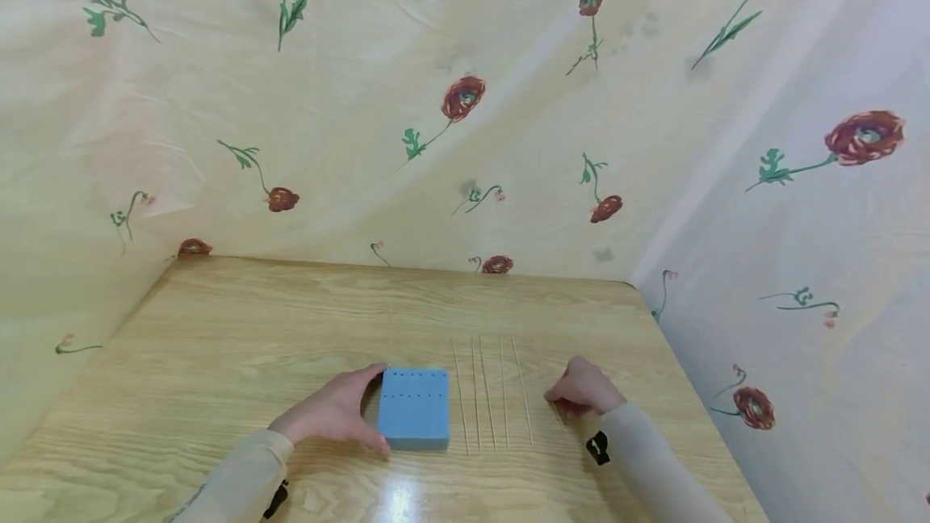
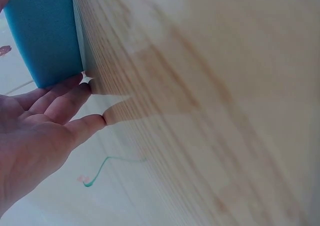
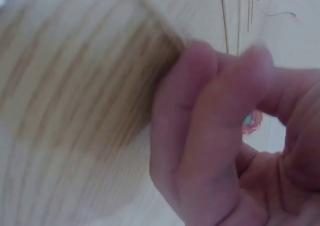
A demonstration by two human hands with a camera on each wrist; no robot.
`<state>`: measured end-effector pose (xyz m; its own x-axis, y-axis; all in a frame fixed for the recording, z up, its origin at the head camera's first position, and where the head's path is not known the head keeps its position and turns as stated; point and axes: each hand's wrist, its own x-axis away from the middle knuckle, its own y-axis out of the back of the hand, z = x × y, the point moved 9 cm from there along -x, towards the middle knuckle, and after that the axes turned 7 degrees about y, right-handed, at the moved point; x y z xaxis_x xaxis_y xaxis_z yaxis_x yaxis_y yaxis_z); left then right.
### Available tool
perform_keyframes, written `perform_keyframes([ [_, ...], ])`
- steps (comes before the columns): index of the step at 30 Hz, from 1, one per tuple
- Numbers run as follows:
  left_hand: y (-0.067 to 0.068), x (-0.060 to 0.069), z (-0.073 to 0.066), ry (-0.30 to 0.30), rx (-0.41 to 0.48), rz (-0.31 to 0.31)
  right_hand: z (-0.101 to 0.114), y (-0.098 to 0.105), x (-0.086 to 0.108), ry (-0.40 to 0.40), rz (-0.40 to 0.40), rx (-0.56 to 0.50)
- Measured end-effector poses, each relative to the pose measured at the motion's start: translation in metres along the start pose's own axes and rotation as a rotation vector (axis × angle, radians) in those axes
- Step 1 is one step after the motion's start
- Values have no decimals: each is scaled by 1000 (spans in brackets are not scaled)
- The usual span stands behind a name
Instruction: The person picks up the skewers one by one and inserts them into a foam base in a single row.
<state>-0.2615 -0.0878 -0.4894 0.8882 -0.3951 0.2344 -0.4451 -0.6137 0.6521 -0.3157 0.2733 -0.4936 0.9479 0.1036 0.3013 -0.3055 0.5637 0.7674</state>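
A square blue block [image 1: 414, 420] with two rows of small dark holes on top lies on the wooden table. My left hand [image 1: 336, 410] holds it from the left, thumb by the near corner and forefinger by the far one. In the left wrist view, fingertips touch the block's side [image 2: 45, 36]. To the right of the block, my right hand [image 1: 587, 386] pinches a thin pale stick [image 3: 159, 17] low over the table. Several similar thin sticks [image 1: 504, 394] lie roughly side by side between the block and that hand.
A faint thin line [image 1: 390, 336] shows at the block's far left corner; whether it stands or lies I cannot tell. Flower-patterned cloth [image 1: 349, 103] hangs behind the table [image 1: 291, 313] and along its sides.
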Motion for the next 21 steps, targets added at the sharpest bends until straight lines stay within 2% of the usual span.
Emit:
perform_keyframes([
  [4, 0, 0, 0, -5, -5, -2, -1, -2, 0, -22, 17, -62],
  [9, 0, 2, -1, -9, -4, 4, 3, 4, 2, -9, -8, -63],
  [15, 2, 3, -3, 8, 6, 0, 24, 12, 1, 41, -23, -151],
  [21, 1, 1, -3, 6, 4, 0, 48, 9, -2, 116, -1, -294],
])
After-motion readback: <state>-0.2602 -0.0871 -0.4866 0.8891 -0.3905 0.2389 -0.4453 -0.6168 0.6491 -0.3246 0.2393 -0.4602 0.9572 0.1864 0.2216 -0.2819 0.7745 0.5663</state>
